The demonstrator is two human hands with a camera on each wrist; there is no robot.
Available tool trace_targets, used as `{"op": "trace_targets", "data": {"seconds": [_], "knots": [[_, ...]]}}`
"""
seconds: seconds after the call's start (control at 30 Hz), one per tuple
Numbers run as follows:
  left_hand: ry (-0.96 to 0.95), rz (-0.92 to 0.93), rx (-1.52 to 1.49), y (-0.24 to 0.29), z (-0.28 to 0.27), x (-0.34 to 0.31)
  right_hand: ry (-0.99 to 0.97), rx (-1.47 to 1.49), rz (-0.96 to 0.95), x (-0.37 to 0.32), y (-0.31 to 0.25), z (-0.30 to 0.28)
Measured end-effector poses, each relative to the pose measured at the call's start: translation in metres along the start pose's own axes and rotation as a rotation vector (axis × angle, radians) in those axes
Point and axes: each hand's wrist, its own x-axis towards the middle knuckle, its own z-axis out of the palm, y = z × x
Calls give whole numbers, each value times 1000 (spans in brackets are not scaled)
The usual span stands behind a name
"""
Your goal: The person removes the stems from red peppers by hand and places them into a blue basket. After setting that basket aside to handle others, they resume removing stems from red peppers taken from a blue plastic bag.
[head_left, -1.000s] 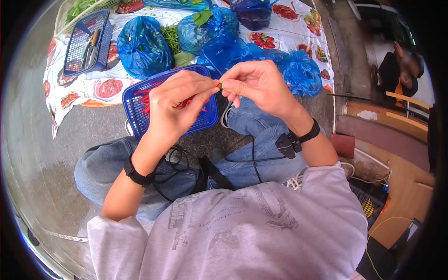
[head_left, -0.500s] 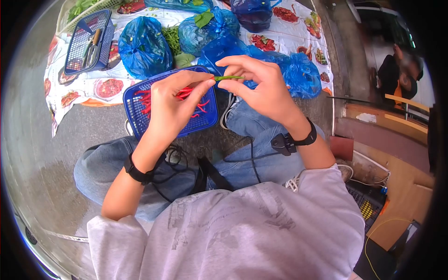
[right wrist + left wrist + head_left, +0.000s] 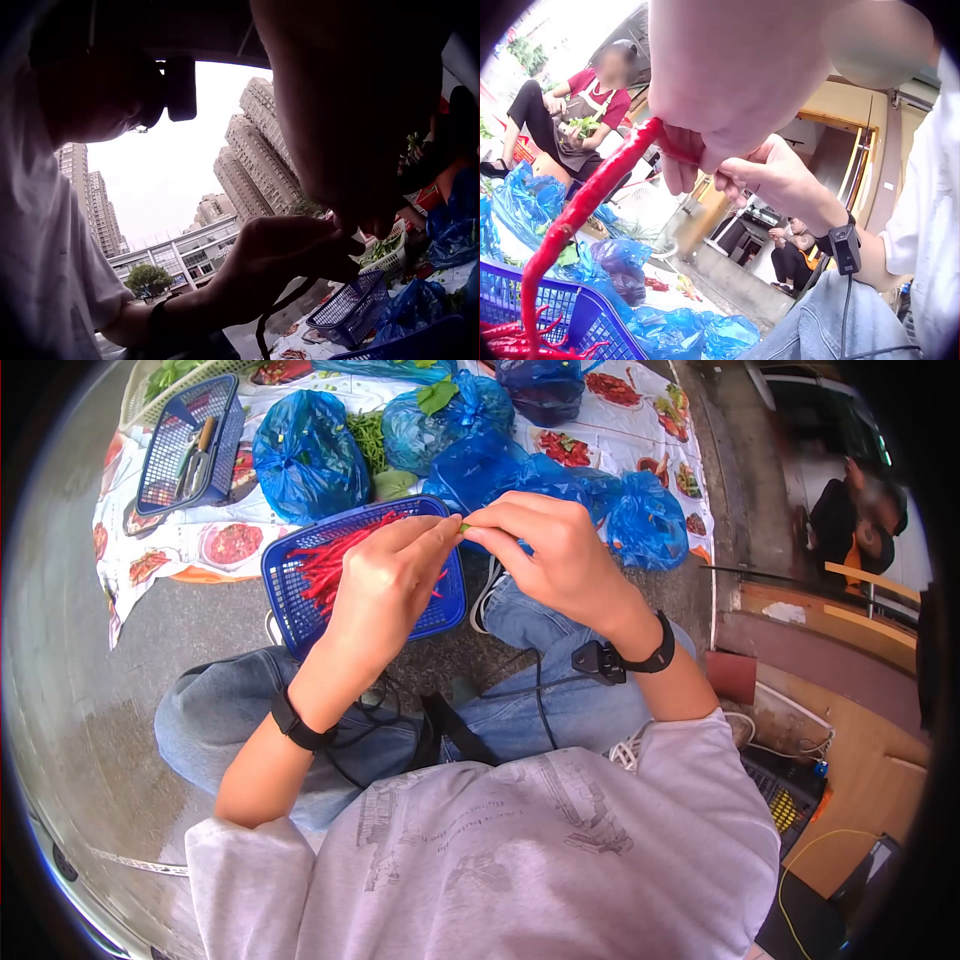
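In the head view my left hand (image 3: 385,575) and right hand (image 3: 555,550) meet fingertip to fingertip above the far right of a blue basket (image 3: 450,615). From the left hand hangs a long, curved red chili pepper (image 3: 592,187), gripped near its top, as the left wrist view shows. A small bit of its green stem (image 3: 463,528) shows between both hands' fingertips, where my right thumb and fingers pinch. Several red chilies (image 3: 330,565) lie in the basket below, partly hidden by my left hand.
Blue plastic bags (image 3: 310,455) stand on a white printed sheet (image 3: 180,545) beyond the basket. A second blue basket (image 3: 225,465) there holds a knife (image 3: 205,435). Another person with leafy greens (image 3: 585,126) sits across. A black cable (image 3: 540,705) runs over my lap.
Half a second ago a longer green stem showed between the hands and the right fingers were spread; now those fingers have closed in at the left fingertips. The left hand has turned slightly, uncovering more red chilies.
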Motion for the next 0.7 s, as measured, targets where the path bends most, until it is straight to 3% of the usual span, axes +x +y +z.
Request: {"op": "trace_targets", "data": {"seconds": [0.13, 0.2, 0.5, 0.63, 0.7], "knots": [[9, 83, -41, 1, -4, 1, -67, 137, 177, 0, -6, -7], [12, 85, -60, 2, -5, 1, -103, 488, 465, 0, -8, -10], [23, 28, -89, 11, -8, 2, -156, 906, 577, -3, 6, -10], [-8, -39, -128, 9, -7, 3, -171, 891, 596, -3, 7, -8], [-17, -61, -133, 2, -6, 7, -51, 356, 422, 3, -2, -6]]}}
